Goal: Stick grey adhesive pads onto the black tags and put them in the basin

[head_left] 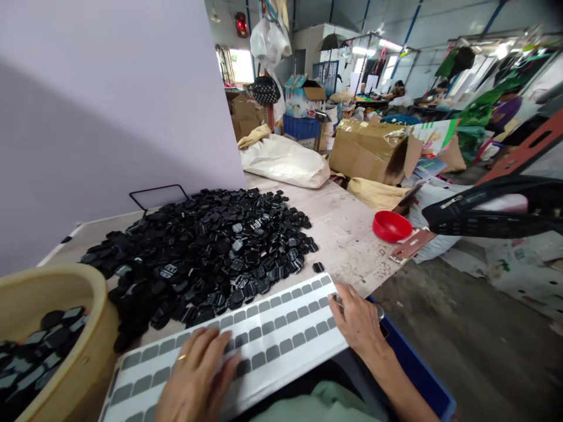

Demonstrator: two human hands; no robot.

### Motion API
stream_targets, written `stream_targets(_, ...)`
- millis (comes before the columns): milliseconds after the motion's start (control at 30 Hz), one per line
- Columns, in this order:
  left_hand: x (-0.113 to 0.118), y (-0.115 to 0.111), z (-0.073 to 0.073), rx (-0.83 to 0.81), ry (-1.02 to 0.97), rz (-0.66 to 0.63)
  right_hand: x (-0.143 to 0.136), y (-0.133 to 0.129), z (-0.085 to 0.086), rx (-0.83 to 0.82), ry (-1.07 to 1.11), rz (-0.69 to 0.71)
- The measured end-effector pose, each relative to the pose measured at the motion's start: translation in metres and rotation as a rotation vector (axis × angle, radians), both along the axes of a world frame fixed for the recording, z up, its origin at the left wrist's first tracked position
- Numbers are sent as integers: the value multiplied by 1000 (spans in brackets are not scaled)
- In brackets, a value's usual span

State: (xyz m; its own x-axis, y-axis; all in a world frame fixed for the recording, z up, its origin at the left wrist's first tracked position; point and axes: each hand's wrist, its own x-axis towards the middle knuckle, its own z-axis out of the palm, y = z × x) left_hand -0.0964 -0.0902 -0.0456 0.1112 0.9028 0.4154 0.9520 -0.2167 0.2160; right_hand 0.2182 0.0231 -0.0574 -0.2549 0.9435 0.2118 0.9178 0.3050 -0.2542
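A white sheet [281,308] with rows of grey rounded-square stickers [280,322] lies slanted in front of me, close to my lap. My left hand [197,369], with a gold-coloured ring, rests over its left half; the fingers are bent but apart, and nothing shows in them. At the sheet's right end, my right hand [354,319] is closed around what looks like a slim metal tool [338,300], mostly hidden by the fingers. Beyond the sheet spreads a heap of small black plastic pieces [220,240], one loose black piece [318,267] lying by its far right corner.
A yellow tub [99,316] holding more black pieces stands at left. A red bowl [391,227] sits at the table's right edge, beside a black bag [479,211]. A blue crate [417,375] is below my right arm. White sack [285,161] and cardboard box [367,149] lie behind.
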Motion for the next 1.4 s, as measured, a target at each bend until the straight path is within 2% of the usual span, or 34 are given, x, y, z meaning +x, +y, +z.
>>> stream_targets(33, 15, 13, -1, 70, 57, -50, -2, 0, 1, 2, -10, 4)
stream_targets(100, 39, 34, -8, 86, 171, -163, -4, 0, 2, -10, -35, 7)
stream_targets(200, 51, 45, -22, 35, 289, -281, 0, -1, 3, -77, -16, 34)
stream_targets(333, 41, 36, -31, 36, 306, -290, 20, 1, 5, -207, 157, 78)
stream_targets(500, 31, 26, -27, 38, 346, -259, 47, 6, 11, -268, 302, -11)
stream_targets(667, 23, 18, -22, -34, 373, -244, 52, 5, 17, -243, 281, 1)
stream_targets(767, 24, 21, -18, -34, 338, -227, 46, 6, 18, -190, 225, 49)
stream_targets(833, 35, 31, -12, -12, 276, -225, 42, 9, 16, -162, 200, 72)
stream_targets(900, 57, 46, -4, 6, 210, -264, 38, 12, 15, -148, 188, 89)
stream_targets(1000, 99, 72, 5, -12, 206, -408, 34, 16, 14, -128, 159, 124)
stream_targets(1133, 143, 97, 2, -89, 249, -546, 33, 18, 17, -98, 119, 142)
stream_targets(1233, 150, 102, -5, -140, 264, -592, 34, 21, 18, -84, 102, 142)
stream_targets(1400, 141, 94, -11, -158, 273, -559, 34, 25, 13, -90, 88, 196)
